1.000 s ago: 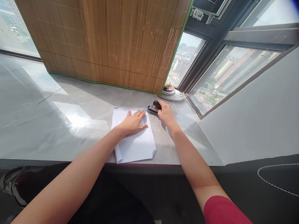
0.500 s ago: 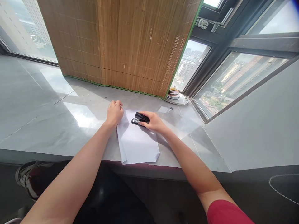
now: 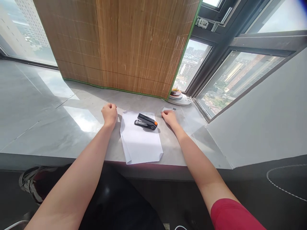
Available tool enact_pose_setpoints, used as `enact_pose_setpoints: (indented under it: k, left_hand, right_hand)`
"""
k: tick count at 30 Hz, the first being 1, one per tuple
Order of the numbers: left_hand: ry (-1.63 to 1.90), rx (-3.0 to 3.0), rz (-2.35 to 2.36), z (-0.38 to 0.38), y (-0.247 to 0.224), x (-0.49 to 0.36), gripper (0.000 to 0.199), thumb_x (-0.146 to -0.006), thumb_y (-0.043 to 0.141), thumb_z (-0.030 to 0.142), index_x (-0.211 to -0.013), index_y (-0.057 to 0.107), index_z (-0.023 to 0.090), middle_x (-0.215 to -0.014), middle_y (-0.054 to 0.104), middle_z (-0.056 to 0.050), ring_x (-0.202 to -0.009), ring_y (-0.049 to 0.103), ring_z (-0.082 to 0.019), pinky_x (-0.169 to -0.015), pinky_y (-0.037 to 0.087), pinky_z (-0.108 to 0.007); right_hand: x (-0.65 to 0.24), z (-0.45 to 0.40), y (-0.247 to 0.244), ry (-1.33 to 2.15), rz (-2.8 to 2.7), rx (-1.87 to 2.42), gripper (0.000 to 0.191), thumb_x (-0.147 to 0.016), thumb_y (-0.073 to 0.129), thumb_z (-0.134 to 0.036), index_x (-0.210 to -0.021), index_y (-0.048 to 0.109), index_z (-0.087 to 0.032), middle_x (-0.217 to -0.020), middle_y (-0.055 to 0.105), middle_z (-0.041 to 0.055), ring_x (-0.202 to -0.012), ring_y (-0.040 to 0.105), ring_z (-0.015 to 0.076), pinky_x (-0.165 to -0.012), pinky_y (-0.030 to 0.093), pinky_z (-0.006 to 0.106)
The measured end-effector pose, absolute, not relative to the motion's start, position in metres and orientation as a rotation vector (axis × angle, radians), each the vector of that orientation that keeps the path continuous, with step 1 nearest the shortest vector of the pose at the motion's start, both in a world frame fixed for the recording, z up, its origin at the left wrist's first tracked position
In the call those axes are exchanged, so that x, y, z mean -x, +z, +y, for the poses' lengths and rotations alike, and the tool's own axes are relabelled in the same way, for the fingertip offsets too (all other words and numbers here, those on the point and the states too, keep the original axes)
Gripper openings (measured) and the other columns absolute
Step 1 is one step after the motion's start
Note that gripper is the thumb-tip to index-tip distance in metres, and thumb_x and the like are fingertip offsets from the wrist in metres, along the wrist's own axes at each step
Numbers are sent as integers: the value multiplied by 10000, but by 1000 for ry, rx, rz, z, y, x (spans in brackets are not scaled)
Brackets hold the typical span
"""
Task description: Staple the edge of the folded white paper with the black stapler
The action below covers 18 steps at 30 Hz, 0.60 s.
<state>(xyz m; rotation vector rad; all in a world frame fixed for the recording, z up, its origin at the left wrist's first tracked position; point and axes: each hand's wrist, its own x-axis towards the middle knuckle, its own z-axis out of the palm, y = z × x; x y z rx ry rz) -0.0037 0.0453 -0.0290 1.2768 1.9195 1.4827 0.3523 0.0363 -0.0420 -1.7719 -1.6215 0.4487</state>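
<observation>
A black stapler (image 3: 145, 121) with an orange spot at its right end lies on white paper sheets (image 3: 142, 143), whose lower corners curl up. To the left of the paper, my left hand (image 3: 109, 114) rests on the grey marble ledge (image 3: 79, 134), curled into a loose fist with nothing visible in it. My right hand (image 3: 169, 117) is on the other side, clear of the stapler, its fingers pressed together beside a small clear packet (image 3: 170, 109). Whether those fingers hold the packet's edge is too small to make out.
A bamboo blind (image 3: 124, 48) with green edging hangs behind the paper. Stacked plates (image 3: 178, 97) stand in the corner by the windows. The ledge's front edge runs just below the paper, and a white wall (image 3: 261, 118) rises at the right.
My right hand has let go of the stapler and moved right, towards the small packet. The stapler now lies on the paper. My left hand has come off the paper, to the left, and curled.
</observation>
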Motion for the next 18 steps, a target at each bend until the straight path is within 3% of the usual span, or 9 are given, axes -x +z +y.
enact_pose_setpoints:
  k: [3,5,8,13,18]
  left_hand:
    - [1508,-1248,1880,46,-31,4,241,-921,494,218,-717,623,214,-766,675,-38,-779,637,-196,-752,457,-318]
    - [1515,-1231,1857,46,-30,4,237,-914,497,217,-719,631,213,-758,672,-36,-766,631,-193,-741,450,-317]
    - [1517,-1207,1852,45,-29,4,228,-911,502,221,-738,648,208,-767,677,-35,-772,630,-192,-739,446,-312]
    - [1492,-1211,1860,43,-27,5,222,-910,513,223,-744,659,206,-754,670,-32,-788,631,-195,-730,435,-306]
    - [1464,-1245,1864,41,-28,4,240,-922,499,222,-726,637,212,-761,667,-30,-766,613,-190,-713,421,-307]
  right_hand:
    - [-336,21,-29,399,-1670,1601,443,-973,551,-565,-670,598,-245,-713,669,39,-750,603,214,-795,508,350]
    - [-319,8,-20,521,-1744,1364,452,-1020,509,-607,-894,722,-228,-963,774,66,-927,681,225,-892,544,350]
    - [-289,-6,-12,757,-2005,1094,442,-1011,585,-587,-1212,755,-232,-1227,780,73,-1132,697,239,-997,547,357]
    - [-260,-6,-18,819,-2171,1080,371,-849,734,-337,-1188,772,-192,-1074,791,46,-963,697,234,-896,544,346]
    - [-300,-10,-17,825,-2137,1177,309,-817,736,-300,-1101,780,-187,-1004,781,46,-912,692,243,-854,556,360]
